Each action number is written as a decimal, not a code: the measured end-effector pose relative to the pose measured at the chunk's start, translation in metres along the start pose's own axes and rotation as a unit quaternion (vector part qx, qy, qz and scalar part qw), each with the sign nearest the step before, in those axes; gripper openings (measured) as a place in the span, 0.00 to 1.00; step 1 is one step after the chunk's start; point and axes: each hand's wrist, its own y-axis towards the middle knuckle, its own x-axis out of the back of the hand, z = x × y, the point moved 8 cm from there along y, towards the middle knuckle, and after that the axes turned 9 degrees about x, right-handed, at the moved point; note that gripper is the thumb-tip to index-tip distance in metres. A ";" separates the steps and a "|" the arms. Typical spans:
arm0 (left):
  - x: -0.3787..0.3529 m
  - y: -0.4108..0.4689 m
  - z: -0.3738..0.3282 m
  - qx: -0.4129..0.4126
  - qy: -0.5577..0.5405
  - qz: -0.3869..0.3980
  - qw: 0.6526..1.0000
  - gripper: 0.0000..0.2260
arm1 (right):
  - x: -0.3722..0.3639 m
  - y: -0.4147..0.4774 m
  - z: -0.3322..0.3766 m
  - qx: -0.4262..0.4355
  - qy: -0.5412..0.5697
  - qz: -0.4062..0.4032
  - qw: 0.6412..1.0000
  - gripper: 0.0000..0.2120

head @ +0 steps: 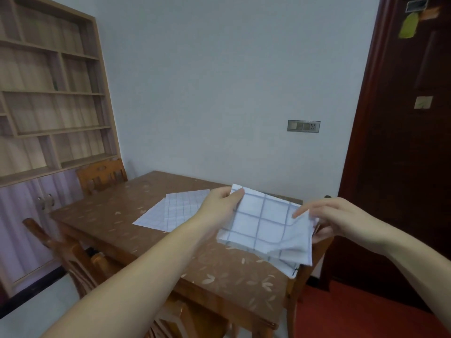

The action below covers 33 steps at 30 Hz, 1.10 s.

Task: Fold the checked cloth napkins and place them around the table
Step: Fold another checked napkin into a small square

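Note:
A white napkin with blue checks (266, 225) hangs in the air over the right end of the wooden table (151, 230), partly folded, its lower right corner drooping. My left hand (220, 203) pinches its top left corner between thumb and fingers. My right hand (327, 215) pinches its right edge, fingers spread behind the cloth. Two more checked napkins (175, 211) lie flat and overlapping on the table, just left of my left hand.
The table has a brown leaf-patterned cover and stands against a pale wall. Wooden chairs (102, 176) stand at its far left and near left sides. A shelf unit (48, 98) fills the left wall. A dark door (400, 142) is on the right.

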 end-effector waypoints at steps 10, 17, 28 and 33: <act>-0.035 -0.020 -0.033 -0.090 0.161 0.173 0.967 0.12 | -0.042 0.015 0.038 0.017 -0.084 0.081 0.993 0.35; -0.020 -0.017 -0.040 -0.133 0.163 0.073 0.975 0.16 | -0.034 0.015 0.041 0.021 -0.107 -0.034 0.993 0.12; 0.000 -0.013 -0.041 -0.117 0.037 -0.002 0.992 0.13 | -0.024 0.009 0.049 0.070 -0.125 -0.126 0.982 0.19; -0.015 -0.012 -0.019 0.028 -0.268 0.077 0.960 0.27 | -0.007 0.002 0.063 0.150 -0.102 -0.231 0.956 0.20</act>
